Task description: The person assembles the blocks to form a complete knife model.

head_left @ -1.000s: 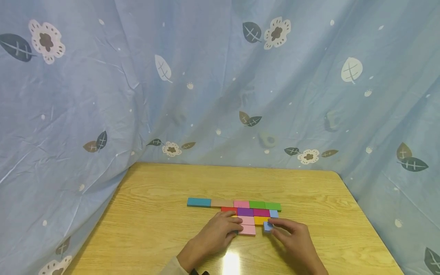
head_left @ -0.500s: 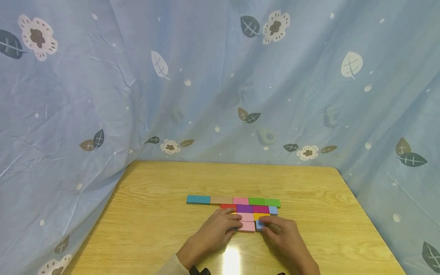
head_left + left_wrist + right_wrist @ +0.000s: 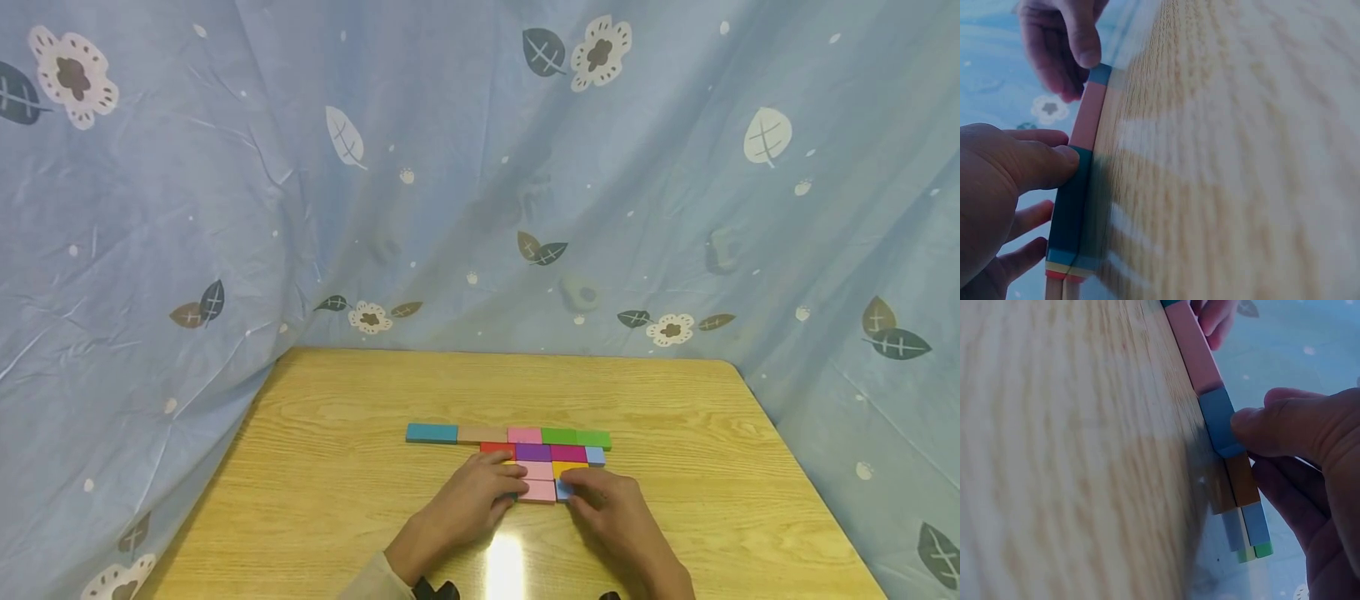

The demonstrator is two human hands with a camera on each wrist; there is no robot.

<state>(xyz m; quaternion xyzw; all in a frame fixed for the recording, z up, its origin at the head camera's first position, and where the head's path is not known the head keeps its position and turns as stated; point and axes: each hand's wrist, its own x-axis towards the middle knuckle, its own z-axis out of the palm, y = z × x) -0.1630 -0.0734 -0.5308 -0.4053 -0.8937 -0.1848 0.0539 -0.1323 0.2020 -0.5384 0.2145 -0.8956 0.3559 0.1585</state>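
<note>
My left hand (image 3: 474, 496) rests over the left part of a block layout, fingertips on the red block (image 3: 497, 449) and near two stacked-up pink blocks (image 3: 537, 491). In the left wrist view its thumb presses the near side of a teal block (image 3: 1067, 209), mostly hidden from above. My right hand (image 3: 618, 507) pinches a light blue block (image 3: 1217, 419) with thumb and fingers. That block sits against the right end of the nearest pink block (image 3: 1194, 350), in front of the orange-yellow block (image 3: 568, 469), partly covered by my fingers.
Behind lies the longest row: a blue block (image 3: 431, 433), a tan one (image 3: 482, 434), a pink one and two green ones (image 3: 576, 437). Purple (image 3: 532, 452), magenta (image 3: 567, 453) and small light blue (image 3: 595, 455) blocks form the second row. A patterned curtain (image 3: 450, 208) borders the wooden table (image 3: 337, 400).
My right hand has moved left with the light blue block, from apart to against the nearest pink block's end. My left hand has stayed in place on the blocks.
</note>
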